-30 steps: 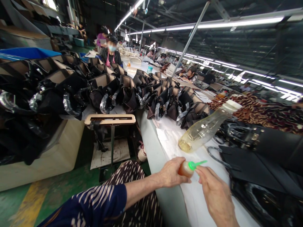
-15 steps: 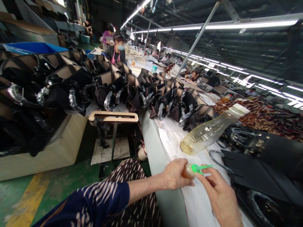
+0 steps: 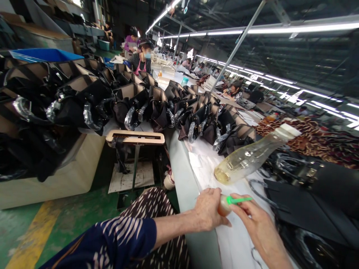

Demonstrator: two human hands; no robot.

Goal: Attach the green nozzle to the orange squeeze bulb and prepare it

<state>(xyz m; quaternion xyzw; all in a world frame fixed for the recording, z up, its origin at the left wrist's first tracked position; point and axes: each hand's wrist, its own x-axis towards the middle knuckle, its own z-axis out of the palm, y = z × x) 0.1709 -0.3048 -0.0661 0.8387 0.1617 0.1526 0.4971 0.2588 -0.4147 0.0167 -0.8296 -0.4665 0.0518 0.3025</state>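
One small bottle [image 3: 224, 207], in left fingers [image 3: 216, 194], green nozzle [image 3: 230, 200] in right fingers [image 3: 246, 207]

A pale grey bench [image 3: 181, 157] slants through the frame's centre, covered by white paper [image 3: 234, 237]. A clear plastic bottle [image 3: 242, 158] stands right of centre; open black handbags [image 3: 209, 131] crowd mid-frame; black bags [image 3: 303, 203] lie lower right.

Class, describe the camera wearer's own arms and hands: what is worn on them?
A navy-blue fabric sleeve with pale curved streaks covers the upper left arm; the left forearm is bare. The left hand and right hand wear no gloves. The right sleeve is out of view.
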